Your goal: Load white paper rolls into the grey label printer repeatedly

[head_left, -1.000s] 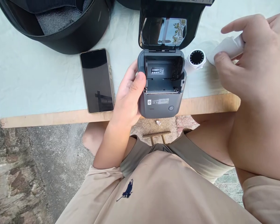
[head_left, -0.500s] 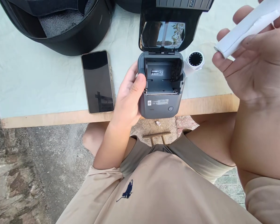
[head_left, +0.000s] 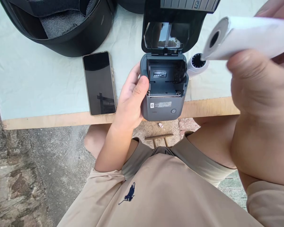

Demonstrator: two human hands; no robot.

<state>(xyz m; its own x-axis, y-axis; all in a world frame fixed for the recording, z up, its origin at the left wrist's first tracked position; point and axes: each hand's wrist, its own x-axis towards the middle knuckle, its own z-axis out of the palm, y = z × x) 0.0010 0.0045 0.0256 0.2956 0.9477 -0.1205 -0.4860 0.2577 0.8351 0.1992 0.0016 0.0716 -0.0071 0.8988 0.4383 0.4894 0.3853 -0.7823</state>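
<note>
My left hand (head_left: 130, 97) grips the left side of a dark grey label printer (head_left: 163, 108), thumb over its rim. The printer's lid (head_left: 172, 34) stands raised, and no roll sits in the bay. Up at the right, my right hand (head_left: 257, 82) is closed around a white paper roll (head_left: 248, 36), with the roll's hollow core end facing left. Part of that hand is blurred and cut off by the frame edge. Behind the printer's right side stands a white roll with a black core (head_left: 198, 64), partly covered by the held roll.
A smartphone (head_left: 99, 83) lies left of my left hand. An open black zippered case (head_left: 85, 34) with grey foam stands at the back left. The table (head_left: 38, 85) has a pale cloth and a wooden front edge (head_left: 49, 121).
My right hand has turned and come nearer the camera, bringing the paper roll's core end into view. The fingers were spread behind the roll before. My left hand and the printer have barely moved.
</note>
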